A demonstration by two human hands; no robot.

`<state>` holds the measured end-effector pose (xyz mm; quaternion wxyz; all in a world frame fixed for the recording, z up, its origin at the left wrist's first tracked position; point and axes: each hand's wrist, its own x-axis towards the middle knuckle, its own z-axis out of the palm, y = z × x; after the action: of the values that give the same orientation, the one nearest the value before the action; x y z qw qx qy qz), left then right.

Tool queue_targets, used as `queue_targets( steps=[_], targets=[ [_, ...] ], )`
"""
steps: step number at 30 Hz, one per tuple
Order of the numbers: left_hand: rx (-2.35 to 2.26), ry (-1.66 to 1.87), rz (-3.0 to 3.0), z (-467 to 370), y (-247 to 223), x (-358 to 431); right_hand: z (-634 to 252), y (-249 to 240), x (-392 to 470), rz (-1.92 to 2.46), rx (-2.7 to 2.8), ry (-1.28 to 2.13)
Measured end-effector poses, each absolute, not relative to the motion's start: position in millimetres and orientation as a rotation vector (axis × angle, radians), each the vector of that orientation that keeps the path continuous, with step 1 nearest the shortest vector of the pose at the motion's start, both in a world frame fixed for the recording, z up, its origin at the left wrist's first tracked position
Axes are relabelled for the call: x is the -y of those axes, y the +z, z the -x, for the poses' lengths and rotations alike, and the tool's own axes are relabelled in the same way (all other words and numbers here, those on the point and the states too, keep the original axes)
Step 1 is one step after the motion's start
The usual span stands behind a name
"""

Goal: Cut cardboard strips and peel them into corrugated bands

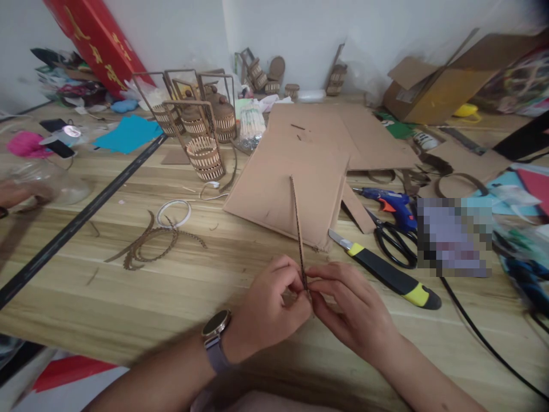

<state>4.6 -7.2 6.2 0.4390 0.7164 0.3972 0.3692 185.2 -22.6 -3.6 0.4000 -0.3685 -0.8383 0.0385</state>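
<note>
A thin strip of corrugated cardboard [297, 220] stands up between my hands, its ridged edge turned towards me. My left hand [272, 303], with a watch on the wrist, pinches the strip's lower end. Against the same end press the fingertips of my right hand [354, 309], closed on it from the other side. Behind the strip lies a large cardboard sheet [266, 183]. To the right of my hands is a yellow and black utility knife [386, 274], its blade out. Curled cardboard strips [150, 243] lie to the left on the wooden table [107, 303].
Black-handled scissors [397, 243] and a blue glue gun [392, 206] lie beyond the knife. Small handled baskets [205, 159] stand at the back left. A roll of white tape [174, 213] is nearer. Another person's hand [21, 194] shows at the left edge. An open carton [446, 86] stands back right.
</note>
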Motion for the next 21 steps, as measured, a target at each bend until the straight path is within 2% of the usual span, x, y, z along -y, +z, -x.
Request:
queue_targets(
  steps=[21],
  targets=[
    [-0.88,0.908,-1.77,-1,10,5,-185,7,22,1.005,2.061,0.229]
  ],
)
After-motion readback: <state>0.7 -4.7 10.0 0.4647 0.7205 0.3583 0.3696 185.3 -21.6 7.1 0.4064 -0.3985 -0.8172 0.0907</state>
